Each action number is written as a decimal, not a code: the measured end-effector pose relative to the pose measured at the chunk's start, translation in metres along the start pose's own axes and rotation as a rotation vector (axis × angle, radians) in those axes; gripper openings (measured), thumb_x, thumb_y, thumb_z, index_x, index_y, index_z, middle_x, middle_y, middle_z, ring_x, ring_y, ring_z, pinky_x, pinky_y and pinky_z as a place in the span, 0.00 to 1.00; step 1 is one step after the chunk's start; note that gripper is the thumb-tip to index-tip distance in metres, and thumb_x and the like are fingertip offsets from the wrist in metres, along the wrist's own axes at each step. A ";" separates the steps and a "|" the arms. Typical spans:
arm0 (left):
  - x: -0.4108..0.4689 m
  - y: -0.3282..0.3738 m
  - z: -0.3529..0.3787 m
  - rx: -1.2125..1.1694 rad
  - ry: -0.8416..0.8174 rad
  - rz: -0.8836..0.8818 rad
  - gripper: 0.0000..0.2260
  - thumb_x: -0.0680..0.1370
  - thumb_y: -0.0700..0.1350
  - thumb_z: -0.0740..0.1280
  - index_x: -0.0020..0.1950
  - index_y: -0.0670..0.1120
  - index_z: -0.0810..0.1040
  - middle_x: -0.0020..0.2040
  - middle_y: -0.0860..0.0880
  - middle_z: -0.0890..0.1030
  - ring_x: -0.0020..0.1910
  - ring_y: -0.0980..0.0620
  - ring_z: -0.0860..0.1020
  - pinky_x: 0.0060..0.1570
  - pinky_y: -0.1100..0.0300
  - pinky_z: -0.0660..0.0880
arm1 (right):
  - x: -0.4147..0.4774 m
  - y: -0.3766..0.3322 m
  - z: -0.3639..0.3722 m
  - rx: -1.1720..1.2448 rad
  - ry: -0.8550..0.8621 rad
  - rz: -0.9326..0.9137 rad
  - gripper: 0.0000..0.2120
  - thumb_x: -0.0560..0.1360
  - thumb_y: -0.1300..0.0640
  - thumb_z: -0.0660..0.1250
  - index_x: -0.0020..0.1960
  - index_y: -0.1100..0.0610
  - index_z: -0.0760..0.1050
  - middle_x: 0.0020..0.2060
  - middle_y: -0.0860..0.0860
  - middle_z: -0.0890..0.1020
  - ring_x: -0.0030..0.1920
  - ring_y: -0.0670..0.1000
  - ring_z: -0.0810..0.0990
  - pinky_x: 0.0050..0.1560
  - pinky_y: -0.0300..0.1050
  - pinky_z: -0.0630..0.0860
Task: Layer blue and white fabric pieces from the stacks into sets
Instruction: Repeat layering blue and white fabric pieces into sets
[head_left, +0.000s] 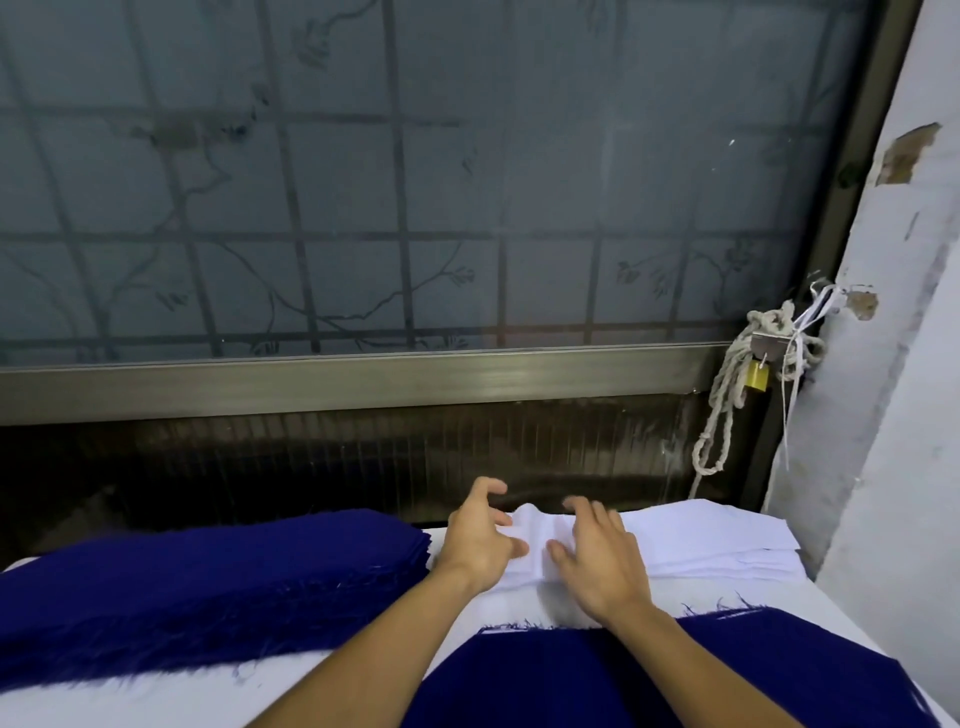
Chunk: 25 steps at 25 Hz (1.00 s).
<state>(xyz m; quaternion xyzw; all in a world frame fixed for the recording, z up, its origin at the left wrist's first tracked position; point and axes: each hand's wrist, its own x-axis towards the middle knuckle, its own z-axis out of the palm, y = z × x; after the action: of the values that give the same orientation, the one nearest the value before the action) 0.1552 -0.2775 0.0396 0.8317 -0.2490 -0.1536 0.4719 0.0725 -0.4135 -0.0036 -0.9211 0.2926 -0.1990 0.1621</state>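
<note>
From the head camera, a thick blue stack (208, 571) lies at the left and a white stack (717, 540) sits far right, near the wall. Both hands are at the left end of the white stack. The left hand (480, 535) has its fingers curled like a claw at the edge of the top white piece (535, 525), which is rucked up into a small ridge between the hands; I cannot tell whether it actually pinches the cloth. The right hand (597, 556) has its fingers spread and rests flat on the same piece.

Nearest the person lies a single blue piece (675, 675), with a sliver of white showing at its far edge (probably an earlier layer underneath). So the blue layer looks laid and the matching white one is only being taken off its stack. Both stacks remain thick, so most of the work seems left
</note>
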 end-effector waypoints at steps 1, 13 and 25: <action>0.000 0.000 -0.002 -0.003 -0.042 0.022 0.32 0.74 0.35 0.76 0.72 0.53 0.67 0.58 0.49 0.78 0.53 0.53 0.78 0.42 0.70 0.74 | 0.002 -0.002 -0.004 0.046 0.004 -0.038 0.27 0.78 0.43 0.66 0.75 0.44 0.63 0.73 0.43 0.68 0.72 0.48 0.67 0.72 0.47 0.65; -0.037 0.015 -0.085 0.044 0.089 0.221 0.11 0.76 0.38 0.74 0.55 0.50 0.83 0.50 0.55 0.84 0.52 0.58 0.81 0.50 0.62 0.79 | -0.002 -0.021 -0.079 0.510 -0.234 -0.078 0.04 0.76 0.52 0.74 0.46 0.52 0.84 0.44 0.48 0.85 0.48 0.48 0.83 0.50 0.45 0.80; -0.124 -0.017 -0.210 0.064 0.362 0.141 0.04 0.80 0.44 0.71 0.51 0.48 0.86 0.48 0.53 0.84 0.51 0.53 0.80 0.52 0.58 0.73 | -0.077 -0.061 -0.119 0.488 -0.302 -0.224 0.03 0.76 0.50 0.74 0.46 0.47 0.86 0.43 0.46 0.86 0.48 0.46 0.83 0.53 0.44 0.78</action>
<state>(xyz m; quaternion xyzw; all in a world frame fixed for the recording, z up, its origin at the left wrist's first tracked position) 0.1601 -0.0515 0.1339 0.8408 -0.2225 0.0397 0.4919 -0.0111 -0.3413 0.1039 -0.9007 0.1054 -0.1409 0.3972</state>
